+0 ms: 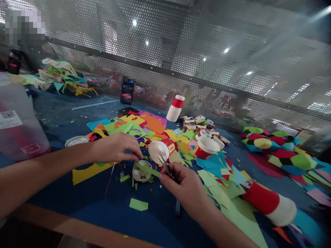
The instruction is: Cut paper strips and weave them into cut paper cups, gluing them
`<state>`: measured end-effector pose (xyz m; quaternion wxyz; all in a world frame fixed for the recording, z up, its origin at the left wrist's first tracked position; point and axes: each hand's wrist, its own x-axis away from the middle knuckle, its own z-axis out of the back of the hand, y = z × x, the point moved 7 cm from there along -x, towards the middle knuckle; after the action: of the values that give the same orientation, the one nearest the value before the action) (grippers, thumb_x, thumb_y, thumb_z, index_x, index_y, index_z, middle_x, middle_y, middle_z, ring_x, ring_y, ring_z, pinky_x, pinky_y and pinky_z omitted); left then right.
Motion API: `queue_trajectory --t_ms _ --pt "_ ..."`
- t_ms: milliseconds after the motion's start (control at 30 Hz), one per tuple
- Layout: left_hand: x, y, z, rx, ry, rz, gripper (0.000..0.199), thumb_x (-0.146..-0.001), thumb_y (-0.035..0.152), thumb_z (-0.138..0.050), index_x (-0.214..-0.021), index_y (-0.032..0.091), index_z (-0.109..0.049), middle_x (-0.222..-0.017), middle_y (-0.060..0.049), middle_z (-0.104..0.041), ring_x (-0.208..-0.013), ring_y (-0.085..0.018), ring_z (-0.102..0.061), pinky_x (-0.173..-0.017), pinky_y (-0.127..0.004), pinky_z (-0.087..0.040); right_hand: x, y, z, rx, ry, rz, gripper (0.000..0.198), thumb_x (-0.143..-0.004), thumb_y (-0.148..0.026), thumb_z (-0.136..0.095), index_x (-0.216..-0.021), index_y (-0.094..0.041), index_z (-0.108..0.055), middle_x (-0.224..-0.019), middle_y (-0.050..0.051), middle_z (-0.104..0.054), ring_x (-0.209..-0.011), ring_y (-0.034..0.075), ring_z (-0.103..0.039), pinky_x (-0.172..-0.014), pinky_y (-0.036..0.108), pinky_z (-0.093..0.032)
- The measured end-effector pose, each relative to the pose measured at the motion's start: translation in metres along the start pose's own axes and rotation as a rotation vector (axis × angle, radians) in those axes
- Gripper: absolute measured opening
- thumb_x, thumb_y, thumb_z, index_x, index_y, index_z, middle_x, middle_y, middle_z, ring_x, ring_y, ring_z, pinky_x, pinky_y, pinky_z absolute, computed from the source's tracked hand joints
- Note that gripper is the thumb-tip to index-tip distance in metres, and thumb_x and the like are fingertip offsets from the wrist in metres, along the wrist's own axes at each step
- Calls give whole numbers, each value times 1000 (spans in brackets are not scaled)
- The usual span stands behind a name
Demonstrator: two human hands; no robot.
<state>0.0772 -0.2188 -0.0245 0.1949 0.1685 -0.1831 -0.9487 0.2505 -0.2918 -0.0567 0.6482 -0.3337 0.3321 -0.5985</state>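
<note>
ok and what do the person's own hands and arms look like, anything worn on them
Both the left hand and the right hand are ungloved. The left arm and right arm show no sleeve in view. No watch or bracelet is visible.

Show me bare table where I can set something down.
Free: blue tabletop left and right of the frontmost green scrap, down to the brown edge. Crowded: beyond left hand and right hand, among paper scraps and cups.

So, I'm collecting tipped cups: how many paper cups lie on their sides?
2: the middle paper cup, behind the scissors, and the lower-right paper cup; nested ones may be hidden.
</note>
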Motion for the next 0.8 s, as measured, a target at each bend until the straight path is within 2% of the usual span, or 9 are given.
queue_trajectory --t_ms 100,233,300,433,533,633,733,800 --pt "1 0 -3 -23 -12 48 18 -87 36 -68 -101 26 -75 -97 -3 -75 -93 -20 -67 -84 -27 -47 3 -6 -4 111 24 70 13 -77 -32 -63 -75 -20 -61 -63 -2 -54 -58 14 -45 -54 26 -33" --pt "3 2 -16 -101 -93 176 78 -65 51 -85 -133 24 -59 -121 -10 -68 -111 -30 -63 -94 -36 -47 3 -15 -6 262 72 170 9 -75 -23 -64 -83 -19 -63 -70 0 -60 -60 16 -48 -56 26 -35" --pt "4 5 -22 -112 -135 222 87 -65 49 -85 -141 23 -51 -125 -11 -66 -114 -31 -61 -97 -39 -47 2 -18 -7 305 86 210 12 -75 -18 -62 -87 -19 -62 -77 2 -62 -64 17 -51 -58 27 -36" --pt "5 9 -27 -109 -138 263 84 -71 42 -82 -145 22 -46 -135 -12 -62 -123 -34 -57 -104 -43 -43 -4 -15 -13 350 38 209 13 -72 -8 -58 -75 -20 -54 -71 0 -58 -62 16 -49 -58 26 -33" --pt "6 6 -28 -92 -125 250 84 -72 42 -81 -145 21 -45 -138 -13 -59 -126 -33 -55 -107 -42 -41 -5 -13 -14 341 43 200 16 -69 -7 -57 -70 -21 -50 -65 -2 -55 -58 15 -46 -55 26 -30" --pt "7 2 -24 -67 -69 215 84 -71 40 -82 -144 22 -45 -141 -13 -56 -128 -31 -53 -108 -40 -40 -5 -12 -8 300 83 196 11 -72 -13 -58 -73 -21 -52 -63 -3 -54 -56 14 -47 -54 25 -33" --pt "4 -1 -15 2 2 186 68 -71 42 -80 -131 22 -58 -127 -10 -62 -118 -30 -57 -102 -39 -43 -3 -10 3 234 145 183 5 -78 -24 -58 -77 -22 -53 -65 -2 -57 -57 14 -49 -53 25 -36" --pt "2 -5 -10 188 15 255 57 -71 43 -79 -122 22 -63 -119 -9 -63 -112 -29 -58 -100 -41 -44 -2 -8 12 143 192 167 10 -81 -30 -58 -79 -21 -54 -69 1 -60 -60 15 -52 -54 26 -39"
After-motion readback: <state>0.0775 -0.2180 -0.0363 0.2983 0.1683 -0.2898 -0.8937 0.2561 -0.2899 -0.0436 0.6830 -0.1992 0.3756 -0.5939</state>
